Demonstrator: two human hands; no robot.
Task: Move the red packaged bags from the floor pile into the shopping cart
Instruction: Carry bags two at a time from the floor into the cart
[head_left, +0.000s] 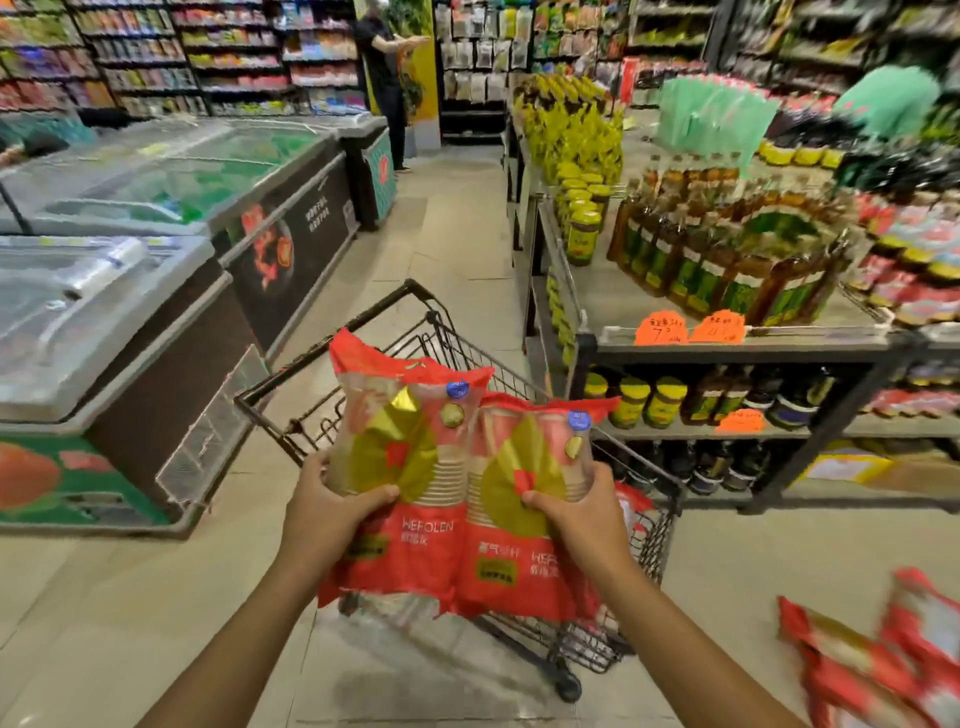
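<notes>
Two red packaged bags with gold fan prints hang side by side above the black wire shopping cart (332, 364). My left hand (327, 499) grips the left bag (410, 467) at its left edge, thumb across the front. My right hand (582, 504) grips the right bag (524, 493) at its right edge, thumb on the gold print. Inside the cart, behind my right hand, part of another red bag (631, 501) shows. The floor pile of red bags (878, 660) lies at the lower right, blurred.
Chest freezers (156, 291) line the left of the aisle. A shelf unit (727, 343) with jars and bottles stands close to the cart's right. A person in black (382, 67) stands at the far end of the aisle. Bare tiled floor (130, 597) lies left of the cart.
</notes>
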